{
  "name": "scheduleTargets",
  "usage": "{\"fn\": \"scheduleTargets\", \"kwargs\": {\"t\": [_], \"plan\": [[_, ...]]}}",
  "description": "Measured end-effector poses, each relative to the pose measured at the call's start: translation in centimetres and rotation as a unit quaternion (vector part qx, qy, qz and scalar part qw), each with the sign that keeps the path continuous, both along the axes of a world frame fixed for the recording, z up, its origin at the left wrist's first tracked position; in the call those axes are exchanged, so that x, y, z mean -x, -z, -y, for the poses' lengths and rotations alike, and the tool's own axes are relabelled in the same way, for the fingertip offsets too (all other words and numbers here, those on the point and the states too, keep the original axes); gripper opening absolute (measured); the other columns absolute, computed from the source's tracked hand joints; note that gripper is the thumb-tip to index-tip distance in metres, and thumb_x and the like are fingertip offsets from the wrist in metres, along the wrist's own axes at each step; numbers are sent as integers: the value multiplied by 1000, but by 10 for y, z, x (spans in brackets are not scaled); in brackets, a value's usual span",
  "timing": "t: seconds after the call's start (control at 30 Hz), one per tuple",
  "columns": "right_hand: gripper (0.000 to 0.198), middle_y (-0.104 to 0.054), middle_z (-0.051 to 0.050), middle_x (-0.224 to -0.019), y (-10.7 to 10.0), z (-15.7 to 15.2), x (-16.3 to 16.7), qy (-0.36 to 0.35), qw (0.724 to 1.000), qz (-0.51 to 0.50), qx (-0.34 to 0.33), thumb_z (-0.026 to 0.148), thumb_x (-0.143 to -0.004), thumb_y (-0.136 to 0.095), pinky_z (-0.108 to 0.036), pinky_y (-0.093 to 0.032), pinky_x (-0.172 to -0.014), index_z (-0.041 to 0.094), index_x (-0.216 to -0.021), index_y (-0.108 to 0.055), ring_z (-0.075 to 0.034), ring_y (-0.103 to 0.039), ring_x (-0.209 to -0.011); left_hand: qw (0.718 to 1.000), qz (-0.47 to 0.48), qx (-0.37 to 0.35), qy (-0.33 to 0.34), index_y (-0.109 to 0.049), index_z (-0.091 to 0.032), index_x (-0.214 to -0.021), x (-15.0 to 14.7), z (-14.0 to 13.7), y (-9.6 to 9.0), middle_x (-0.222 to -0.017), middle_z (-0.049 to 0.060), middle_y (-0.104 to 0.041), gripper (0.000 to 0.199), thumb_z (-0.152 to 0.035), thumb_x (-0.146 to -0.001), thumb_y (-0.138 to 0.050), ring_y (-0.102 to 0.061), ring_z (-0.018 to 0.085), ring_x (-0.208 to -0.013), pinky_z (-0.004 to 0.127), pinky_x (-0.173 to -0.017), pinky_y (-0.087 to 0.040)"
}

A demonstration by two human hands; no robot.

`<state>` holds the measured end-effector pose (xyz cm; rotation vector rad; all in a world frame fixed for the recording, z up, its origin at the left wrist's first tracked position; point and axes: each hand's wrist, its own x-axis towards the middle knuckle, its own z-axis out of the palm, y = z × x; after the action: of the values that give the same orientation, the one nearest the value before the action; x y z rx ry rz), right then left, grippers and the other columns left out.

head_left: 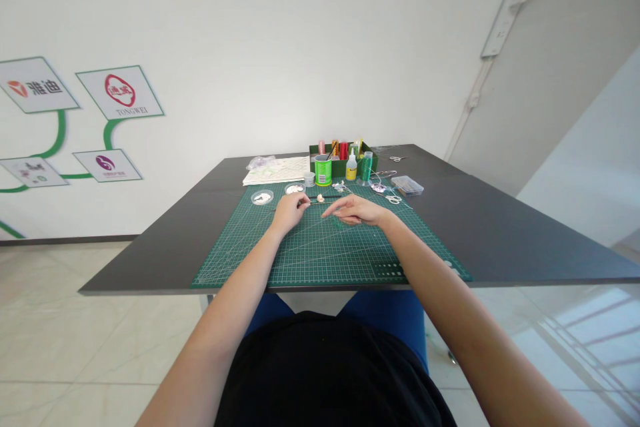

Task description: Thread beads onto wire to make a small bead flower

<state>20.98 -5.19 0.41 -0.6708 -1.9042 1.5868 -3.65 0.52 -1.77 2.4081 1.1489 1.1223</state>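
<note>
My left hand (293,209) is over the far part of the green cutting mat (320,250), thumb and fingertips pressed together on a thin stem-like piece. Beside its fingertips is a small pale flower-like piece (321,199); whether it is joined to the stem is too small to tell. My right hand (356,209) is to the right, apart from the left, with its index finger stretched leftward and the other fingers curled. Something bright green (339,219) shows under those curled fingers, too small to make out. A dark thin rod (330,197) lies behind the hands.
Behind are shallow dishes (262,197) with white bits, a green can (323,171), a glue bottle (351,165), a green thread spool (367,167) and a green box (373,161) of spools. Scissors (393,199) and a clear case (407,185) lie right; white sheets (277,171) lie left.
</note>
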Motion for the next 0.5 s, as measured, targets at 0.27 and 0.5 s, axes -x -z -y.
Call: {"fn": "scheduleTargets", "kwargs": {"t": [0.27, 0.5], "plan": [[39, -36, 12, -40, -1, 1, -1, 8, 999, -29, -13, 34, -90, -66, -23, -21, -44, 5, -115, -69, -6, -26, -38, 997, -41, 7, 61, -71, -21, -76, -3, 7, -2, -74, 3, -69, 7, -15, -80, -69, -57, 18, -67, 29, -68, -40], [39, -35, 11, -40, -1, 0, -2, 39, 998, -45, -7, 35, -89, -67, -24, -18, -45, 5, -114, -69, -6, -25, -39, 994, -52, 18, 97, -72, -21, -78, -4, 8, -1, -81, 4, -72, 8, -16, -81, -67, -61, 18, -72, 29, -71, -43]]}}
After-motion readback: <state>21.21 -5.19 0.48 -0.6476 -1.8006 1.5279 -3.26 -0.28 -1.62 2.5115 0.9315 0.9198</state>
